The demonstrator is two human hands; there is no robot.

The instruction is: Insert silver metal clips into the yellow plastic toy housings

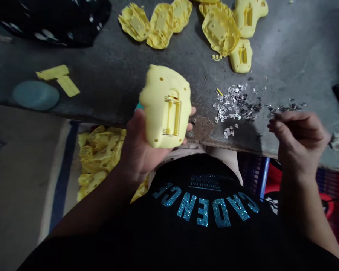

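My left hand (138, 146) holds up a yellow plastic housing (161, 109), its open battery compartment (173, 116) facing me. A bit of something green shows behind the housing's left edge. On the right, my right hand (302, 139) is closed in a pinch over the table, close to the end of a row of small dark metal pieces (288, 107). Whatever its fingertips grip is too small to make out. Between the hands lies a loose heap of small shiny metal contacts (234, 103).
More yellow housing shells (222, 32) lie along the far side of the grey table (107, 79). Two flat yellow pieces (60, 77) rest by a round bluish lid-like disc (36, 95) at left. Below the table edge sits a pile of yellow parts (98, 154). A blue crate (252, 171) stands underneath.
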